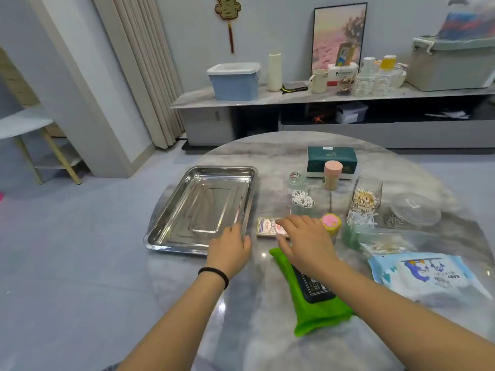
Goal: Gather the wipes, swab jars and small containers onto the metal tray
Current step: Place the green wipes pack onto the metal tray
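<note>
An empty metal tray (203, 207) lies on the left of the round marble table. My left hand (230, 245) rests on the tray's near right corner. My right hand (305, 242) hovers palm down over the top of a green wipes pack (313, 303), fingertips touching a small card box (267, 226). A blue wipes pack (428, 277) lies at the right. Swab jars stand behind: a white-swab jar (302, 203), a clear jar of wooden swabs (365, 198), a green one (353, 231). A small pink-topped yellow container (332, 223) and a pink-lidded jar (333, 175) are nearby.
A dark green tissue box (332, 159) sits at the table's far side. A clear round lidded dish (415, 210) with paper clips beside it is at the right. A bag of swabs (385, 245) lies above the blue pack. A low cabinet with bins and cups stands behind.
</note>
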